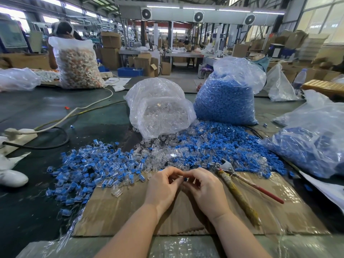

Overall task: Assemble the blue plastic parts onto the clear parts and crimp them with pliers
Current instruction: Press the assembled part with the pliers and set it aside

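My left hand [163, 187] and my right hand [202, 189] meet fingertip to fingertip over a cardboard sheet [121, 211]. Between them sits a small blue plastic part [185, 179], pinched by both; whether a clear part is with it is hidden by the fingers. The pliers [234, 175] lie on the cardboard just right of my right hand, with one red and one yellowish handle. A heap of assembled blue-and-clear pieces [89, 170] spreads to the left. Loose clear parts [158, 155] and loose blue parts [223, 144] lie beyond my hands.
A bag of clear parts [158, 107] and a bag of blue parts [227, 97] stand behind the heaps. Another bag of blue parts [312, 144] lies at the right. A power strip [16, 135] with cables sits at the left. A person [63, 34] stands at the far left behind a filled bag.
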